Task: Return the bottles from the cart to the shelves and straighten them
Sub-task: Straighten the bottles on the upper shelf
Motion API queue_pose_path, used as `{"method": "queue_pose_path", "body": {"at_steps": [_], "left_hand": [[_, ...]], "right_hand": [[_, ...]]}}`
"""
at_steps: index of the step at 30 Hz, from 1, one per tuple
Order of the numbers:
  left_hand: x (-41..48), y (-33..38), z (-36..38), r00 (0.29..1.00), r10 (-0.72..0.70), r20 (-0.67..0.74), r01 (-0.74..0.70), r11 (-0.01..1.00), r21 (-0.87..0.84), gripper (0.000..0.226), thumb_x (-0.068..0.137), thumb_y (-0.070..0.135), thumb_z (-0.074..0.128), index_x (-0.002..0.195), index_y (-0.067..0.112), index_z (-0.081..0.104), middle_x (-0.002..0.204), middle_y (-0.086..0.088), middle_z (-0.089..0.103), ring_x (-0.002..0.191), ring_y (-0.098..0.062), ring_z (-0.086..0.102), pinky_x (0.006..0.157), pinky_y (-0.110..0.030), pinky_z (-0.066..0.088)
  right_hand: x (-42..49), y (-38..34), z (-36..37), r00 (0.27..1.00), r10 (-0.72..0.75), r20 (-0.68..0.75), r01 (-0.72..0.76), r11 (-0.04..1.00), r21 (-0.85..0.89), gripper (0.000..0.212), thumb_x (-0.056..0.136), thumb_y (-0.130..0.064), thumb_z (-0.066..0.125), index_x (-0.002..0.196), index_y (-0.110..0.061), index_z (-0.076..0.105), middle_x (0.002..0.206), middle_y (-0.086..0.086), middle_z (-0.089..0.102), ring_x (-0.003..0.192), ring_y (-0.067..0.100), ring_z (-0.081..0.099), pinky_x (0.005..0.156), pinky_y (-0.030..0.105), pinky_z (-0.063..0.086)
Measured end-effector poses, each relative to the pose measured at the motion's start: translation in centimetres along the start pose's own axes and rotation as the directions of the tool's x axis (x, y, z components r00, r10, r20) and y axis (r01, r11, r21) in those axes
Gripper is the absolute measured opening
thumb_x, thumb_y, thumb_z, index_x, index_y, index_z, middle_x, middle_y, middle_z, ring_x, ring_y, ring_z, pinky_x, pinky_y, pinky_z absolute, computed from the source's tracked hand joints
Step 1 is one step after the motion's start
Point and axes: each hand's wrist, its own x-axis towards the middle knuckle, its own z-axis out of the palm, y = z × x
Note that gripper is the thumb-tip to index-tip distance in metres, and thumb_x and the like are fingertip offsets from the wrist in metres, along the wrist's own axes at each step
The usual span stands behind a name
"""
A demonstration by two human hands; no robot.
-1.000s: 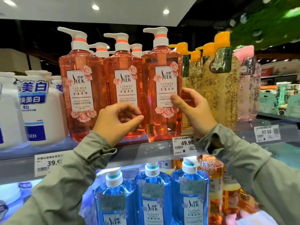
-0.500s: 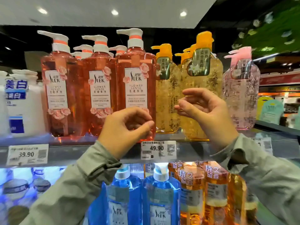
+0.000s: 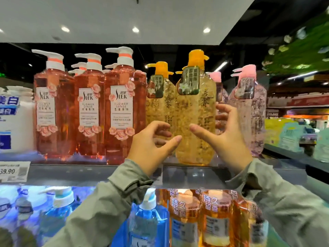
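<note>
The foot of the rear yellow bottle [image 3: 160,107] was covered by the left hand [image 3: 151,145]; contact could not be told. The fingertips of the right hand [image 3: 226,139] were lost at the edge of the front yellow bottle [image 3: 195,111]. The white bottle [image 3: 16,129] and price tag [image 3: 14,171] were cut by the left edge. The lower-shelf bottles [image 3: 183,220] were blurred.

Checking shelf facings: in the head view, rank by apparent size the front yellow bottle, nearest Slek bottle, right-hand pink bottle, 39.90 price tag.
Front yellow bottle and nearest Slek bottle: too alike to rank.
Right-hand pink bottle, possibly set further back.
39.90 price tag, cut by the frame edge.
</note>
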Motion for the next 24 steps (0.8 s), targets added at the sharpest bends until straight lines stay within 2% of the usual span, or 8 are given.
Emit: {"method": "queue_pose_path", "body": {"at_steps": [2,5,9,12,16,19,21,24], "left_hand": [[0.5,0.3,0.7,0.999,0.031,-0.02,-0.029,0.995,0.098,0.039,0.073,0.027,0.077,0.106,0.016,0.059,0.093,0.001,0.063,0.074,-0.012,0.064,0.077,-0.031,0.057],[1.0,0.5,1.4,0.999,0.041,-0.019,-0.036,0.974,0.225,0.054,0.072,0.033,0.078,0.118,0.013,0.057,0.101,0.001,0.062,0.09,-0.013,0.063,0.087,-0.028,0.053],[1.3,0.2,1.5,1.0,-0.012,-0.026,0.017,0.977,0.214,0.056,0.07,0.03,0.08,0.119,0.014,0.057,0.099,0.002,0.061,0.09,-0.012,0.064,0.084,-0.019,0.052],[1.7,0.0,1.6,1.0,-0.011,-0.002,0.011,0.977,0.213,0.051,0.071,0.027,0.08,0.115,0.013,0.059,0.097,-0.001,0.064,0.086,-0.012,0.064,0.078,-0.012,0.051],[2.1,0.0,1.4,0.999,-0.021,0.044,0.01,0.971,0.238,0.051,0.07,0.03,0.08,0.114,0.017,0.058,0.092,0.003,0.063,0.08,-0.004,0.062,0.076,-0.013,0.052],[2.6,0.0,1.5,0.993,-0.071,0.098,0.05,0.978,0.204,0.066,0.072,0.029,0.078,0.13,0.018,0.048,0.098,0.002,0.061,0.079,-0.003,0.061,0.077,-0.016,0.052],[2.9,-0.1,1.9,0.989,-0.07,0.131,0.044,0.98,0.196,0.072,0.074,0.028,0.077,0.137,0.017,0.043,0.109,0.001,0.061,0.087,-0.007,0.061,0.082,-0.019,0.051],[3.3,-0.4,2.2,0.984,-0.043,0.172,-0.003,0.965,0.262,0.068,0.075,0.033,0.075,0.135,0.013,0.049,0.118,0.005,0.059,0.1,-0.006,0.058,0.091,-0.016,0.045]], "right_hand": [[0.6,0.8,0.0,0.996,0.07,0.062,-0.075,0.995,0.07,0.097,0.046,-0.07,0.079,0.126,-0.034,0.036,0.125,-0.001,0.052,0.113,0.019,0.054,0.095,0.045,0.049],[0.9,1.5,-0.3,0.992,0.088,0.093,-0.095,0.993,0.076,0.098,0.046,-0.07,0.079,0.127,-0.034,0.037,0.125,-0.001,0.054,0.114,0.02,0.055,0.095,0.046,0.049],[0.9,1.6,-0.4,0.984,0.117,0.137,-0.129,0.989,0.077,0.104,0.039,-0.077,0.076,0.126,-0.032,0.041,0.126,0.001,0.052,0.114,0.019,0.055,0.096,0.045,0.049],[0.9,1.4,-0.5,0.979,0.126,0.158,-0.139,0.988,0.069,0.097,0.04,-0.078,0.075,0.122,-0.034,0.046,0.125,0.001,0.052,0.113,0.019,0.056,0.096,0.045,0.049],[0.8,0.6,-0.8,0.971,0.142,0.193,-0.171,0.975,0.141,0.083,0.052,-0.06,0.08,0.122,-0.032,0.045,0.12,-0.003,0.057,0.11,0.016,0.059,0.094,0.045,0.051],[1.1,0.5,-1.4,0.955,0.165,0.245,-0.204,0.969,0.142,0.082,0.055,-0.051,0.077,0.126,-0.028,0.043,0.12,-0.005,0.058,0.112,0.015,0.057,0.095,0.044,0.051],[1.3,0.5,-1.8,0.943,0.182,0.278,-0.23,0.962,0.149,0.082,0.056,-0.049,0.077,0.126,-0.027,0.043,0.12,-0.005,0.059,0.113,0.015,0.057,0.096,0.044,0.05],[1.6,0.8,-2.3,0.925,0.206,0.319,-0.267,0.951,0.158,0.084,0.056,-0.051,0.081,0.127,-0.028,0.043,0.123,-0.002,0.06,0.113,0.017,0.058,0.095,0.043,0.05]]}}
